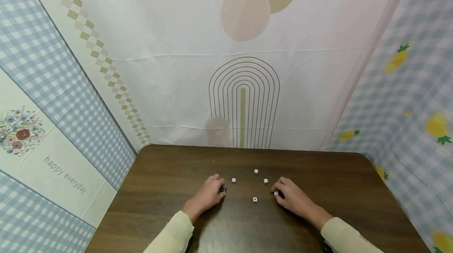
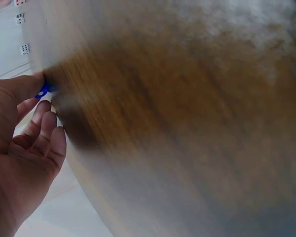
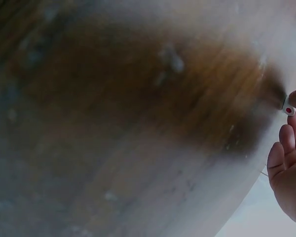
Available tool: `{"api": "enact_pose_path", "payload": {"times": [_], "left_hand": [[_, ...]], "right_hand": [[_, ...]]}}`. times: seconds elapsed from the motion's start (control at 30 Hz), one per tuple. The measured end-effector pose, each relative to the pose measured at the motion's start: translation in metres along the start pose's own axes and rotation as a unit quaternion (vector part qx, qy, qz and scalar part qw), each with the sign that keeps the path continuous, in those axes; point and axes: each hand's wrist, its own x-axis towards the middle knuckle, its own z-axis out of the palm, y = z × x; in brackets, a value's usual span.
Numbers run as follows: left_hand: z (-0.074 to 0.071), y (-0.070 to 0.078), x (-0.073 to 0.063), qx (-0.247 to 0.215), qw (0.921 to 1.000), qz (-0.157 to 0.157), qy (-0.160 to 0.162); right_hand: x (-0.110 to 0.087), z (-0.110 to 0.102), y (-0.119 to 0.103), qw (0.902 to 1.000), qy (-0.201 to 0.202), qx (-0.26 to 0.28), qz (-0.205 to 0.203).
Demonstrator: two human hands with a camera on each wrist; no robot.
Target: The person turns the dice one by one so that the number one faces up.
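Note:
My left hand (image 1: 208, 193) pinches a blue die (image 2: 42, 91) between thumb and fingers, low over the brown table. In the head view this die looks dark with white pips. Across from it, my right hand (image 1: 293, 197) pinches a white die (image 3: 288, 108) whose red single pip faces the right wrist camera. Between the hands lie several more white dice: one die (image 1: 233, 181) near the left hand, one (image 1: 266, 181) near the right, one farther back (image 1: 256, 171), and one closer to me (image 1: 255, 200) showing a single pip.
The dark wooden table (image 1: 170, 174) has rounded far corners. A white patterned cloth (image 1: 177, 95) hangs behind its far edge. Blue checked cloths hang on the left (image 1: 70, 72) and, with pineapples, on the right (image 1: 400, 115).

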Motion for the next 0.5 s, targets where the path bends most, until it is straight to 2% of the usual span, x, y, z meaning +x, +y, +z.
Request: {"api": "enact_pose_path", "payload": {"times": [0.2, 0.5], "left_hand": [[0.0013, -0.0008, -0.0002, -0.004, 1.0, 0.0, 0.001], [0.0011, -0.0009, -0.001, -0.005, 0.9999, 0.009, 0.008]], "right_hand": [[-0.0027, 0.0015, 0.0043, 0.9995, -0.002, 0.02, 0.023], [-0.0037, 0.0009, 0.0074, 0.9992, -0.001, 0.033, 0.024]]}}
